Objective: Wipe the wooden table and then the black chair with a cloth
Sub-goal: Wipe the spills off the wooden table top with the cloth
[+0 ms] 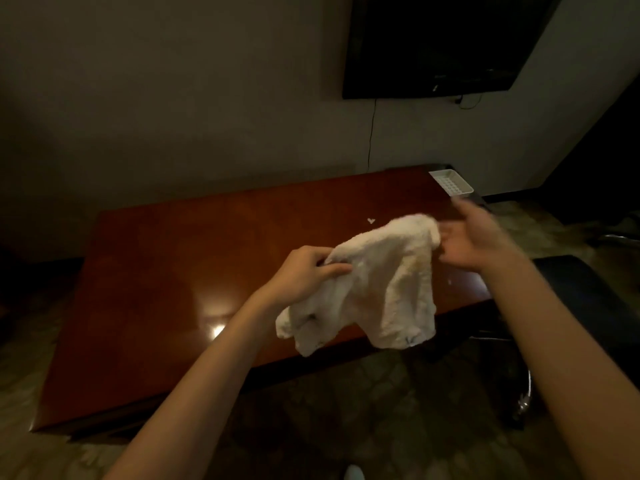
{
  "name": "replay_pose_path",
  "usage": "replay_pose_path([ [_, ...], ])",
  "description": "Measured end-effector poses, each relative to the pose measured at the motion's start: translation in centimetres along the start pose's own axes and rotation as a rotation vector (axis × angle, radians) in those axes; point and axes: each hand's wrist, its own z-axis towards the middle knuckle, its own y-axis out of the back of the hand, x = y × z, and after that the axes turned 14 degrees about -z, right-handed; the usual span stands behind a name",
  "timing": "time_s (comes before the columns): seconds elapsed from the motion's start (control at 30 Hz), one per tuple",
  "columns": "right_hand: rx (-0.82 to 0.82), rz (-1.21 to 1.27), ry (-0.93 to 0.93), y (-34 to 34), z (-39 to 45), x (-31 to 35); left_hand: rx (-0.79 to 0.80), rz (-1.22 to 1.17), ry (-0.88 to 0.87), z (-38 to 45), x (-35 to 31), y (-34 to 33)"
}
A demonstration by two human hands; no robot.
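A white terry cloth (377,285) hangs in the air above the near right part of the glossy wooden table (180,271). My left hand (304,275) pinches the cloth's upper left edge between thumb and fingers. My right hand (478,240) is blurred, its fingers spread, just right of the cloth's top corner; whether it touches the cloth I cannot tell. The black chair (585,299) stands at the table's right end, partly behind my right forearm.
A white plastic tray (452,182) sits on the table's far right corner. A small white scrap (371,220) lies on the tabletop behind the cloth. A dark wall-mounted screen (440,43) with a hanging cable is above. Patterned floor lies in front of the table.
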Motion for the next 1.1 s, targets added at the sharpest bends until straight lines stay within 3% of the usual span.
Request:
replay_pose_path([
  [0.1, -0.122, -0.198, -0.176, -1.6, 0.1, -5.5, -0.028, 0.027, -0.009, 1.0, -0.8, -0.6],
  [0.23, 0.091, -0.169, -0.221, -5.5, -2.0, -9.2, -0.071, 0.242, 0.009, 2.1, -1.0, -1.8],
  [0.4, 0.432, 0.235, -0.099, -7.1, -1.6, -9.8, -0.063, 0.492, -0.076, 1.7, -0.6, -3.3],
  [0.47, 0.437, 0.291, -0.081, -7.8, -1.2, -9.8, 0.065, 0.581, -0.118, 1.2, 0.2, -4.0],
  [0.57, 0.314, 0.308, -0.063, -8.3, -0.7, -10.5, 0.212, 0.659, -0.148, 0.7, 0.9, -4.4],
  [0.7, 0.207, 0.333, -0.106, -6.4, -0.1, -11.1, 0.235, 0.357, -0.016, 0.4, 1.8, -3.8],
  [0.77, 0.199, 0.17, -0.021, -4.6, 0.1, -10.5, 0.06, 0.341, -0.02, 0.3, 2.3, -3.4],
  [0.83, 0.309, -0.13, 0.098, -3.0, -0.3, -9.2, -0.049, 0.446, -0.07, 0.5, 2.8, -3.3],
  [0.97, 0.662, -0.642, 0.182, 0.2, -1.4, -6.5, 0.21, 0.38, -0.055, 1.6, 1.5, -3.8],
  [1.1, 0.68, -0.669, 0.184, 2.2, -2.1, -4.9, 0.462, 0.123, 0.17, 3.4, 0.0, -4.3],
])
